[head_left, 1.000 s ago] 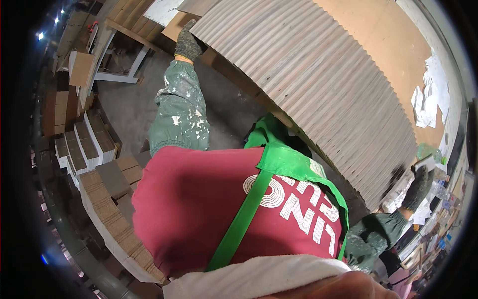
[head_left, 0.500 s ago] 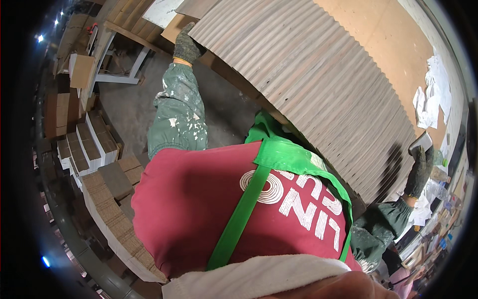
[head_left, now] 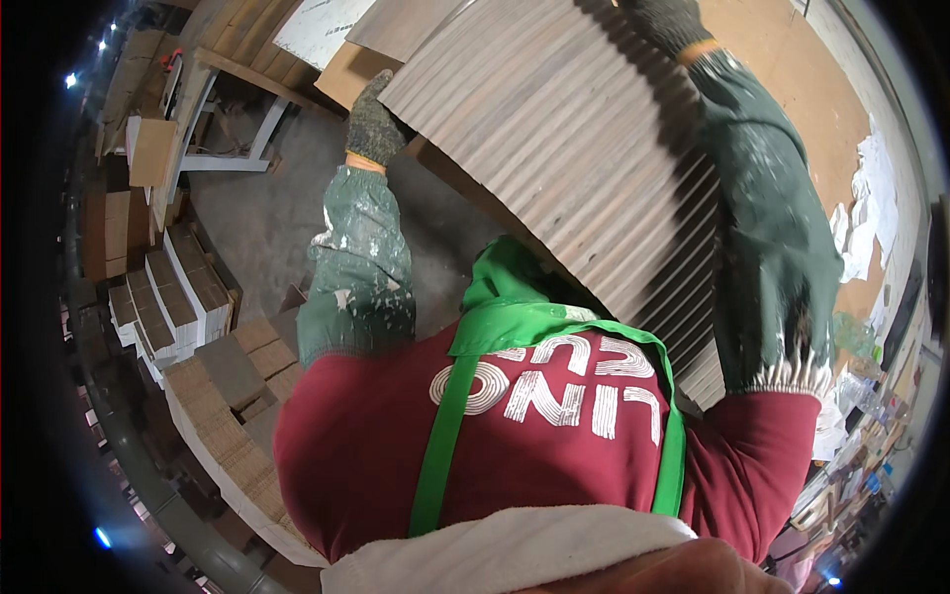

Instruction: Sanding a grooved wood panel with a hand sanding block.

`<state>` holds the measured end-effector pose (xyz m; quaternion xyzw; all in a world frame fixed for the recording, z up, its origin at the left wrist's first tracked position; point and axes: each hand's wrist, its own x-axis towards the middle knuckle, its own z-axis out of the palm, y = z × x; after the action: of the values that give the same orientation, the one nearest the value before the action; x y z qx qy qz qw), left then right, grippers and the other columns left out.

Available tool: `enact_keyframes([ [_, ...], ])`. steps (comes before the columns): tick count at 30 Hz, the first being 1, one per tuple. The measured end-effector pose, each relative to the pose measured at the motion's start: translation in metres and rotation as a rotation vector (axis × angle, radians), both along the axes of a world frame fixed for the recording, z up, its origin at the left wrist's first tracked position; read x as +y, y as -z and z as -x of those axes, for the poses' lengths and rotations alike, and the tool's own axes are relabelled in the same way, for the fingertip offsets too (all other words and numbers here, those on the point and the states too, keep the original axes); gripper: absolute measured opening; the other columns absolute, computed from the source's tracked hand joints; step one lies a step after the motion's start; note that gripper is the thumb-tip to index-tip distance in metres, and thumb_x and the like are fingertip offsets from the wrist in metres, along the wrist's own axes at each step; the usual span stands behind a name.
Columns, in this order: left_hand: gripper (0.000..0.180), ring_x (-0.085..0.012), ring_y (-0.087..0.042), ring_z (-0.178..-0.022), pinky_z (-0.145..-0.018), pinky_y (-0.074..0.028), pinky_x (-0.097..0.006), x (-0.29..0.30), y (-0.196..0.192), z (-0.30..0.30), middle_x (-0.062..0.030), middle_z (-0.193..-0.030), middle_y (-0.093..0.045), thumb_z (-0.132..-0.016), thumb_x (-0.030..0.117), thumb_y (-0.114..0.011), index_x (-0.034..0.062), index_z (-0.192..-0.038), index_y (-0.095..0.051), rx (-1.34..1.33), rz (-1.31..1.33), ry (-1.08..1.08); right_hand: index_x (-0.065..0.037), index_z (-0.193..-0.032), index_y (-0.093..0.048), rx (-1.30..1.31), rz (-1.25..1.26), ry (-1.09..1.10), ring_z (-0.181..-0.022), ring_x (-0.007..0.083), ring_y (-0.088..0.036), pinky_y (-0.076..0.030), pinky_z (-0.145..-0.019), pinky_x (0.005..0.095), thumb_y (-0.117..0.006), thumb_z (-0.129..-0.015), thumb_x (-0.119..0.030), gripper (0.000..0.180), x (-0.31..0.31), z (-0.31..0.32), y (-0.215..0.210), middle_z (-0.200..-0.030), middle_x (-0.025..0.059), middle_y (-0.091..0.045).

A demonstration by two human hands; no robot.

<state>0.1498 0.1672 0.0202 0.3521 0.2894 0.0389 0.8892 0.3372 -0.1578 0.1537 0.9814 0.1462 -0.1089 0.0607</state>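
Observation:
A ribbed grey-brown panel (head_left: 524, 148) lies slantwise in front of me, its grooves running side by side across it. My left hand (head_left: 372, 124), in a dark knitted glove, is closed on the panel's left edge near the corner. My right hand (head_left: 665, 22), gloved too, is over the panel's far side at the top of the view. Its fingers are partly cut off by the picture edge; just a sliver of the small flat pale tool in them shows. The right forearm (head_left: 767, 218) covers the panel's right part and casts a shadow on the ribs.
The panel rests on a tan board (head_left: 792, 89). Crumpled white paper (head_left: 866, 198) and a clear plastic bottle (head_left: 859, 391) are at the right. Stacked brown strips (head_left: 223, 421) stand at my left, below a wooden rack (head_left: 252, 74). Grey floor (head_left: 247, 213) shows between.
My right hand has swung from the panel's near right end up to its far side, carrying the pale tool. The left hand keeps its place on the edge.

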Motion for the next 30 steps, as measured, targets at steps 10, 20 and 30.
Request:
enact_keyframes([
  [10,0.033,-0.0199,-0.060,-0.102,-0.092,-0.047,-0.031,0.025,0.052,0.009,-0.0098,-0.108,-0.064,-0.092,0.017,-0.049,-0.0007,-0.120,-0.050,-0.357,-0.781,0.281,-0.011,-0.098,-0.064,-0.544,-0.366,-0.815,-0.094,0.0308,-0.057,-0.048,-0.078,0.0407,-0.056,-0.083,-0.026,0.022,0.030,-0.038,0.031,-0.098,0.0132,-0.060],
  [20,0.033,-0.0252,-0.057,-0.104,-0.091,-0.047,-0.038,0.041,0.078,0.006,-0.0109,-0.113,-0.061,-0.086,0.021,-0.059,0.0043,-0.114,-0.055,-0.449,-1.475,0.206,-0.011,-0.102,-0.062,-0.447,-0.297,-0.730,-0.100,0.0303,-0.057,-0.048,-0.083,0.0388,-0.054,-0.079,-0.013,0.025,0.030,-0.037,0.029,-0.102,0.0115,-0.062],
  [30,0.039,-0.0285,-0.058,-0.104,-0.092,-0.045,-0.034,0.014,0.029,0.001,-0.0120,-0.109,-0.063,-0.080,0.023,-0.064,0.0040,-0.114,-0.059,-0.350,-2.054,0.239,-0.008,-0.124,-0.053,-0.524,-0.309,-0.160,-0.099,0.0221,-0.060,-0.044,-0.087,0.0299,-0.061,-0.086,-0.017,0.040,-0.174,0.027,-0.028,-0.105,0.0100,-0.063],
])
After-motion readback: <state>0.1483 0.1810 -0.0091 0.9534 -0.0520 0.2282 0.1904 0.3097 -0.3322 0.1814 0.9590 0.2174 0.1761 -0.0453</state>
